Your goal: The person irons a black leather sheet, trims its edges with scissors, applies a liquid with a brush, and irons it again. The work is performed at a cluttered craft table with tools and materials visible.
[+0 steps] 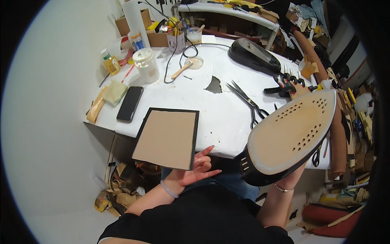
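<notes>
A clothes iron point(290, 138) is raised at the right, its tan soleplate with small holes turned toward me. My right hand point(293, 177) grips it from behind; the iron hides most of the fingers. A tan rectangular panel with a black border point(166, 138) lies at the table's front edge, partly overhanging it. Just beside the panel's lower right corner is my left hand point(200, 166), palm up, fingers apart and some bent, with nothing in it. Whether it touches the panel I cannot tell. Black-handled scissors point(248, 101) lie beyond the iron.
On the white table point(174, 95) are a phone point(130, 104), a sponge point(115, 92), a white tub point(146, 65), a brush point(183, 69) and a black scrap point(213, 85). The iron's black base point(254, 57) stands at the back, near black clamps point(284, 86). A brown roll point(338, 142) flanks the right side.
</notes>
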Motion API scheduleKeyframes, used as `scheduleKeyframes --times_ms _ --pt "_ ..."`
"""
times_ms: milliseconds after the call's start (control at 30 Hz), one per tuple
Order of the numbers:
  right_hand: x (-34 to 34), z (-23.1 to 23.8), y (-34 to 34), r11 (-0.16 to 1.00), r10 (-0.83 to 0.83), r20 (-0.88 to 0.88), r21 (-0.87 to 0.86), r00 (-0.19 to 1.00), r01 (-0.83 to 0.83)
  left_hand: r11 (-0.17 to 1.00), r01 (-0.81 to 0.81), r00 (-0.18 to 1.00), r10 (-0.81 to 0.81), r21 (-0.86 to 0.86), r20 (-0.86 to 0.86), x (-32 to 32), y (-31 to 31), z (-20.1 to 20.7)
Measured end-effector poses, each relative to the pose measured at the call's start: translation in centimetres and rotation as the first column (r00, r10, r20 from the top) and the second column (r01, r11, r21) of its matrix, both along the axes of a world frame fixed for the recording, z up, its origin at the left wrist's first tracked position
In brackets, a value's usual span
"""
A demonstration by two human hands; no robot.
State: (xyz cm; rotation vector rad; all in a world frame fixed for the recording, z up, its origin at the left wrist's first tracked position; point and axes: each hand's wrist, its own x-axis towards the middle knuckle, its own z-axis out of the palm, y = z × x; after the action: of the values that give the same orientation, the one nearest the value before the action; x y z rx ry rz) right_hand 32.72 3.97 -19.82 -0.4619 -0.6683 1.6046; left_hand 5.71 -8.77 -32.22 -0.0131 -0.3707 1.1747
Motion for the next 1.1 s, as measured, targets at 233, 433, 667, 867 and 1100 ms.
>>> scheduleKeyframes --times_ms 233,433,667,867,1100 --pt "-2.4 1.6 -0.1 0.998 -0.06 0.048 0.028 0.997 0.059 0.936 -0.293 0.956 0.287 -0.194 -0.061 -3.3 1.2 3.0" --pt "-2.3 1.4 -0.1 0.997 -0.043 0.049 0.065 0.998 0.04 0.904 -0.296 0.924 0.353 -0.31 0.147 -5.0 2.0 2.7" --pt "-2.4 1.1 -0.5 0.996 0.022 -0.008 0.086 1.0 -0.021 0.917 -0.335 0.926 0.363 -0.216 0.103 -5.8 2.3 3.6" --pt "-3.0 1.9 -1.0 0.996 0.002 0.023 0.092 1.0 -0.004 0.841 -0.5 0.856 0.442 -0.208 -0.269 -6.0 2.6 4.7" --pt "-1.9 1.5 -0.9 0.995 -0.013 0.019 0.097 1.0 0.011 0.577 -0.807 0.212 0.485 0.128 -0.849 -6.7 2.4 9.4"
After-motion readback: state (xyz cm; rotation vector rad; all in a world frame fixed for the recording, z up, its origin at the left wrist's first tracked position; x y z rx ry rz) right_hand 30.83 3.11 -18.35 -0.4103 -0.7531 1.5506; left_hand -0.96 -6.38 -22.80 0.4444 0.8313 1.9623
